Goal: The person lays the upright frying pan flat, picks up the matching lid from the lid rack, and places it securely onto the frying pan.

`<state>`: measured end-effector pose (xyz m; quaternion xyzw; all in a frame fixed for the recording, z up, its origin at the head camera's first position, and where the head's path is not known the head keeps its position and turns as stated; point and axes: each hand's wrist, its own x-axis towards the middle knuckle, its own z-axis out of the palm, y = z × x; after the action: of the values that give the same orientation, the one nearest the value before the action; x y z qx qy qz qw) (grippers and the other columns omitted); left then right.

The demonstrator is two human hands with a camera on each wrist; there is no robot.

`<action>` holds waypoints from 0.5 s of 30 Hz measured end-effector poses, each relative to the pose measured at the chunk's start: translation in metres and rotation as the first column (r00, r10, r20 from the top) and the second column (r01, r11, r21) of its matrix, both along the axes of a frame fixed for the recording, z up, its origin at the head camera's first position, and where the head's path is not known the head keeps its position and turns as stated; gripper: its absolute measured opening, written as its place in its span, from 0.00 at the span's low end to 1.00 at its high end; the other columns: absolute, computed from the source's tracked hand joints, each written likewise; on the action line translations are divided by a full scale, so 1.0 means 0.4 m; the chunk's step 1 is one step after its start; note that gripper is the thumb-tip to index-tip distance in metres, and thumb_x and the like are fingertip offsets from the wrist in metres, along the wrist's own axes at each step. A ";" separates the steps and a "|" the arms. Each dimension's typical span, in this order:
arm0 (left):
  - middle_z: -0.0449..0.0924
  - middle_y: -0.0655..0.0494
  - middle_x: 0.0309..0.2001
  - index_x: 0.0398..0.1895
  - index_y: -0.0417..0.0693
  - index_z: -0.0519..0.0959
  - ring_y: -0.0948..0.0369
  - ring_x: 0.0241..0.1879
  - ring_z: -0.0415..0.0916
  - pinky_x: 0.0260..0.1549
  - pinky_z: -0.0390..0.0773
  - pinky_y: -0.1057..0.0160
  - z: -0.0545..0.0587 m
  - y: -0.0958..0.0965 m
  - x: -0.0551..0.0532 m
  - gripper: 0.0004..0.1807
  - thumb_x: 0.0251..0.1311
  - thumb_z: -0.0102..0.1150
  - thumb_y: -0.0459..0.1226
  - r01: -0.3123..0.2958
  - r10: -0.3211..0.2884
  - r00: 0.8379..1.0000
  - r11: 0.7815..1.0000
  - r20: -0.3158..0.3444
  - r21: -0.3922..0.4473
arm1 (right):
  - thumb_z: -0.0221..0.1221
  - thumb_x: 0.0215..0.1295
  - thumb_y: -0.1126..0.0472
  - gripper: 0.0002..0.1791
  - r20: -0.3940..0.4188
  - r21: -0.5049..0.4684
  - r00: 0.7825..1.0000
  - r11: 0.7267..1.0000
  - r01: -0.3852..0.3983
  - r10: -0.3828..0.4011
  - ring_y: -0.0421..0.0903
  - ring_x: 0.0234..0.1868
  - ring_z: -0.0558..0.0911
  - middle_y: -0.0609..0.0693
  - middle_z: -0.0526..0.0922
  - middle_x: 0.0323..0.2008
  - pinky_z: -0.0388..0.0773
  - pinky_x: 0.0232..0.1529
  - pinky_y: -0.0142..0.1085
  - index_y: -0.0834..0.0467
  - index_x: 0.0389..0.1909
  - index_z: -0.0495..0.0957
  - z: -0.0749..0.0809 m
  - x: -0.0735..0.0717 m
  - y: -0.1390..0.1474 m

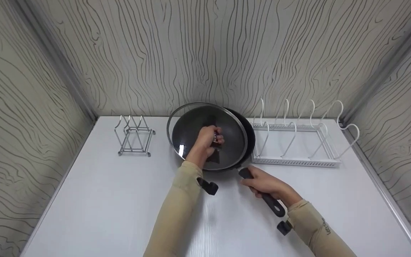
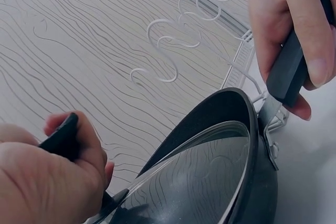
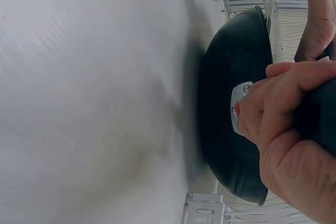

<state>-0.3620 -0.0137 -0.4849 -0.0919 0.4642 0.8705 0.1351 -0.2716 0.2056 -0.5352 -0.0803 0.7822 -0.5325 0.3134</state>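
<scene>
A dark wok (image 1: pixel 250 134) stands on the white table near the back wall, its long black handle (image 1: pixel 272 204) angled toward the front right. My right hand (image 1: pixel 268 184) grips that handle close to the wok's body. Over the wok lies a glass lid (image 1: pixel 191 132) with a metal rim, shifted to the left so that a dark crescent of the wok shows at the right. My left hand (image 1: pixel 205 141) holds the lid's dark knob. In the left wrist view the lid (image 2: pixel 205 177) sits tilted, its near edge inside the wok's rim (image 2: pixel 252 129).
To the right of the wok, close to its side, is a white wire rack (image 1: pixel 294 162) with tall curved dividers. A small silver wire rack (image 1: pixel 134 151) stands at the left. A wood-grain wall (image 1: pixel 205 53) rises behind the table (image 1: pixel 102 200).
</scene>
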 end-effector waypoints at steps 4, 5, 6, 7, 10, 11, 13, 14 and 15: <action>0.66 0.56 0.29 0.35 0.40 0.66 0.67 0.20 0.61 0.18 0.65 0.73 -0.001 0.004 0.000 0.11 0.76 0.33 0.30 -0.009 0.009 1.000 1.000 -0.002 0.019 | 0.54 0.73 0.61 0.21 0.002 0.002 1.000 1.000 -0.002 0.002 0.38 0.17 0.66 0.46 0.67 0.21 0.65 0.18 0.28 0.65 0.59 0.61 -0.001 -0.002 0.001; 0.66 0.56 0.29 0.34 0.40 0.66 0.67 0.20 0.61 0.18 0.65 0.73 -0.001 0.005 0.001 0.11 0.76 0.33 0.30 -0.012 0.013 1.000 1.000 -0.002 0.019 | 0.54 0.73 0.61 0.20 0.003 0.001 1.000 1.000 -0.001 0.001 0.38 0.17 0.66 0.46 0.68 0.21 0.65 0.17 0.28 0.65 0.59 0.61 -0.002 -0.002 0.001; 0.66 0.56 0.29 0.34 0.40 0.66 0.67 0.20 0.61 0.18 0.65 0.73 -0.003 0.007 0.001 0.11 0.75 0.33 0.30 -0.018 0.018 1.000 1.000 -0.004 0.020 | 0.54 0.73 0.61 0.20 0.000 0.005 1.000 1.000 -0.003 0.003 0.38 0.17 0.66 0.46 0.68 0.21 0.65 0.18 0.28 0.65 0.58 0.61 -0.002 -0.002 0.002; 0.66 0.56 0.29 0.34 0.40 0.66 0.67 0.20 0.61 0.18 0.65 0.73 -0.004 0.008 0.001 0.11 0.75 0.33 0.30 -0.020 0.021 1.000 1.000 -0.005 0.023 | 0.54 0.73 0.61 0.19 -0.002 0.009 1.000 1.000 -0.003 0.003 0.38 0.18 0.66 0.46 0.68 0.21 0.65 0.18 0.28 0.65 0.57 0.61 -0.003 -0.002 0.001; 0.66 0.56 0.29 0.34 0.41 0.65 0.67 0.21 0.61 0.19 0.64 0.73 -0.008 0.012 0.000 0.11 0.75 0.33 0.29 -0.033 0.034 0.999 0.999 -0.008 0.037 | 0.54 0.73 0.61 0.18 -0.009 0.018 1.000 1.000 -0.008 0.008 0.39 0.18 0.66 0.46 0.67 0.21 0.65 0.18 0.28 0.65 0.56 0.61 -0.002 -0.001 0.001; 0.66 0.56 0.29 0.34 0.41 0.65 0.67 0.21 0.61 0.19 0.64 0.73 -0.008 0.014 0.001 0.11 0.75 0.33 0.29 -0.038 0.039 0.999 0.998 -0.009 0.045 | 0.54 0.73 0.61 0.18 -0.011 0.019 1.000 1.000 -0.010 0.010 0.39 0.18 0.66 0.46 0.67 0.21 0.65 0.18 0.29 0.66 0.55 0.61 -0.002 -0.001 0.000; 0.66 0.57 0.28 0.34 0.42 0.64 0.67 0.20 0.60 0.18 0.63 0.73 -0.008 0.017 0.001 0.11 0.75 0.32 0.29 -0.045 0.046 0.999 0.997 -0.007 0.063 | 0.54 0.73 0.61 0.18 -0.014 0.022 1.000 1.000 -0.009 0.009 0.39 0.18 0.66 0.46 0.67 0.21 0.65 0.19 0.29 0.66 0.55 0.61 -0.002 -0.001 0.000; 0.66 0.57 0.28 0.33 0.42 0.64 0.67 0.20 0.60 0.18 0.63 0.74 -0.008 0.019 0.001 0.11 0.75 0.32 0.29 -0.048 0.049 0.999 0.996 -0.006 0.071 | 0.54 0.73 0.61 0.19 -0.013 0.020 1.000 1.000 -0.008 0.008 0.39 0.18 0.66 0.46 0.67 0.21 0.65 0.18 0.29 0.66 0.56 0.61 -0.002 -0.001 0.001; 0.65 0.57 0.28 0.33 0.42 0.64 0.67 0.20 0.60 0.18 0.63 0.74 -0.007 0.021 0.001 0.11 0.75 0.32 0.29 -0.052 0.052 0.999 0.996 -0.006 0.079 | 0.54 0.73 0.61 0.19 -0.013 0.020 1.000 1.000 -0.007 0.007 0.39 0.18 0.66 0.46 0.67 0.21 0.65 0.18 0.29 0.67 0.56 0.61 -0.002 -0.001 0.001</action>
<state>-0.3616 -0.0053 -0.4878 -0.0948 0.4274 0.8918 0.1139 -0.2722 0.2059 -0.5359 -0.0833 0.7890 -0.5233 0.3109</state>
